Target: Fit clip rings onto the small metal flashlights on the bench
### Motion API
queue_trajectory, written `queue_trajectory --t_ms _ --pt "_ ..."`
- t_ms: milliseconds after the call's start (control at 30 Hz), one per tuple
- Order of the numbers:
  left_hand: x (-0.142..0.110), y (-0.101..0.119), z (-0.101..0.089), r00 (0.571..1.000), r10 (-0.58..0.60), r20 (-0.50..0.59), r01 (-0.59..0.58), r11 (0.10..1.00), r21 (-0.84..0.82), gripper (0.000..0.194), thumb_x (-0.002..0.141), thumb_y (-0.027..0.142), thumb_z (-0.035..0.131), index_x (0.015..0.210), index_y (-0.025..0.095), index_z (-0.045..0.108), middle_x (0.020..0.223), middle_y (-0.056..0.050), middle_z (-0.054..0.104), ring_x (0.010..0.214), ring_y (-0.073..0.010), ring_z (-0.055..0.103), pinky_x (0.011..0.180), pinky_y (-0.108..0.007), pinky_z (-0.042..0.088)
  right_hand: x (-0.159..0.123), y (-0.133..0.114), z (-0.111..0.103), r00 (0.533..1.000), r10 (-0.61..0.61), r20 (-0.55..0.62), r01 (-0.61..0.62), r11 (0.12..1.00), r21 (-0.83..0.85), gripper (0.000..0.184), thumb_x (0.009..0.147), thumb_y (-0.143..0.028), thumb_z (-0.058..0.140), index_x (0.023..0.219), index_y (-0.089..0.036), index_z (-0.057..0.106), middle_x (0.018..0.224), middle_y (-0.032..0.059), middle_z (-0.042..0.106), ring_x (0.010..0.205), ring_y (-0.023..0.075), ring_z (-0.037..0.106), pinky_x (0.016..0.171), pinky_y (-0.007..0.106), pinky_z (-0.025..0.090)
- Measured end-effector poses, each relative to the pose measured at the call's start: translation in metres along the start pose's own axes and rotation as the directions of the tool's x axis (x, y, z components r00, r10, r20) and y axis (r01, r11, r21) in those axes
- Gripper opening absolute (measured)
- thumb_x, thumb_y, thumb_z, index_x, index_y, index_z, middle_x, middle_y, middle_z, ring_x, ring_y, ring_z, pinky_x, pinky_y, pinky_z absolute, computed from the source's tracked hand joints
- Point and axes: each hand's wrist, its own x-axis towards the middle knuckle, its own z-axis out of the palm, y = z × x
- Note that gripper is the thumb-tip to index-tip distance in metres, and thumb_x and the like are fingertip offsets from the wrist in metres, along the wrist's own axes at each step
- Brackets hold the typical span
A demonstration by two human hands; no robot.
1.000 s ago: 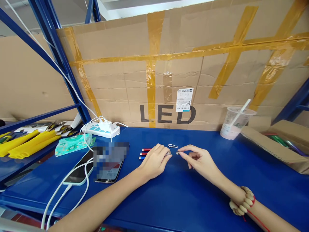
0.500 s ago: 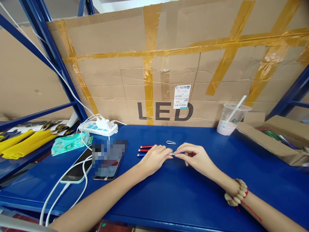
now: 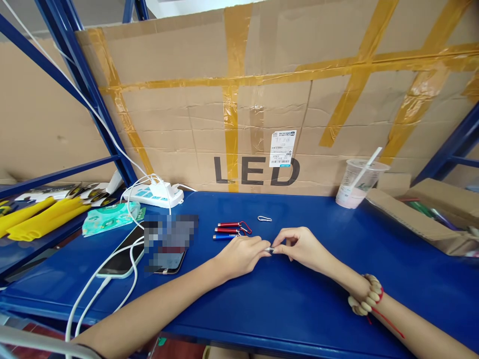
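Between my two hands is a small silver tube (image 3: 268, 249), much like a mini flashlight, mostly hidden by fingers. My left hand (image 3: 243, 255) is closed around its body. With thumb and forefinger, my right hand (image 3: 299, 244) pinches the dark tip at its right end. Just beyond the left hand lie two slim red metal tubes (image 3: 228, 224) with red clips, side by side. A blue tube (image 3: 223, 237) lies nearest the left hand, which partly covers it. A loose silver carabiner clip (image 3: 264, 218) rests on the blue table beyond both hands.
To the left are a charging phone (image 3: 121, 257), a second phone (image 3: 170, 262), white cables, a power strip (image 3: 157, 194) and a wipes pack (image 3: 108, 219). A plastic cup with straw (image 3: 354, 187) and an open carton (image 3: 411, 219) stand right. A large cardboard box (image 3: 168, 129) backs the table.
Both hands have moved slightly toward me with the silver tube, uncovering more of the red tubes and their clips. The grip looks the same.
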Motion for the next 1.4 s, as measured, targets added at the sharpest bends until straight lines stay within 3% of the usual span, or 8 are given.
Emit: queue_trajectory --t_ms 100,200,367,500,667,1200,1400 --pt "0.0 -0.002 0.0 0.996 0.079 0.035 -0.083 0.987 0.134 0.029 0.094 0.026 0.03 0.089 0.014 0.055 0.07 -0.003 0.055 0.06 -0.0147 0.055 0.055 -0.024 0.041 0.0 0.005 0.002 0.999 0.002 0.045 0.0 0.999 -0.038 0.018 0.069 -0.035 0.065 0.068 -0.018 0.067 0.061 0.0 0.064 0.043 0.0084 0.052 0.046 0.02 0.038" --pt "0.002 -0.007 0.0 0.997 0.079 0.027 -0.082 0.986 0.147 0.028 0.094 0.026 0.03 0.091 0.014 0.055 0.07 -0.003 0.055 0.061 -0.0146 0.056 0.057 -0.024 0.041 0.002 0.007 0.005 0.999 0.029 0.026 -0.027 0.998 -0.048 0.02 0.071 -0.037 0.063 0.07 -0.017 0.067 0.051 -0.0013 0.059 0.041 0.0087 0.051 0.046 0.02 0.037" --pt "0.006 -0.015 -0.002 1.0 0.016 -0.003 -0.016 0.999 0.03 0.032 0.095 0.03 0.028 0.097 0.015 0.056 0.075 -0.004 0.058 0.069 -0.0148 0.058 0.065 -0.024 0.044 0.004 0.001 0.006 0.998 0.063 -0.031 -0.062 0.997 0.035 0.029 0.07 -0.043 0.063 0.073 -0.014 0.067 0.039 -0.0019 0.051 0.037 0.009 0.045 0.043 0.02 0.035" --pt "0.007 -0.013 -0.004 0.998 -0.062 -0.033 0.057 0.99 -0.132 0.027 0.095 0.029 0.031 0.106 0.017 0.053 0.09 -0.004 0.062 0.081 -0.0142 0.059 0.073 -0.024 0.045 0.003 -0.007 0.003 0.999 0.046 -0.019 -0.042 0.985 0.17 0.035 0.065 -0.047 0.066 0.072 -0.012 0.067 0.038 -0.0025 0.048 0.036 0.0087 0.044 0.039 0.02 0.034" --pt "0.007 -0.008 -0.007 0.994 -0.101 -0.047 0.086 0.963 -0.254 0.024 0.094 0.027 0.033 0.11 0.019 0.05 0.1 -0.002 0.062 0.087 -0.0127 0.059 0.078 -0.023 0.046 0.003 -0.007 0.0 0.999 0.031 -0.014 -0.028 0.979 0.204 0.035 0.065 -0.047 0.066 0.071 -0.012 0.067 0.041 -0.0023 0.049 0.036 0.0082 0.044 0.038 0.02 0.034" --pt "0.01 -0.006 -0.006 0.985 -0.118 -0.126 0.098 0.984 -0.15 0.026 0.095 0.026 0.029 0.102 0.017 0.052 0.085 -0.004 0.061 0.076 -0.013 0.058 0.069 -0.024 0.046 0.003 -0.01 0.001 0.999 0.0 -0.04 0.01 0.969 0.247 0.037 0.066 -0.049 0.065 0.071 -0.013 0.064 0.044 -0.0017 0.052 0.036 0.0082 0.046 0.038 0.02 0.034" --pt "0.01 -0.006 -0.006 0.986 -0.105 -0.132 0.092 0.99 -0.104 0.028 0.095 0.026 0.027 0.1 0.016 0.052 0.083 -0.004 0.06 0.071 -0.0135 0.057 0.065 -0.024 0.045 0.002 -0.012 0.002 0.999 -0.004 -0.054 0.016 0.974 0.226 0.037 0.068 -0.05 0.063 0.071 -0.013 0.064 0.04 -0.0033 0.046 0.036 0.0081 0.044 0.038 0.02 0.034"
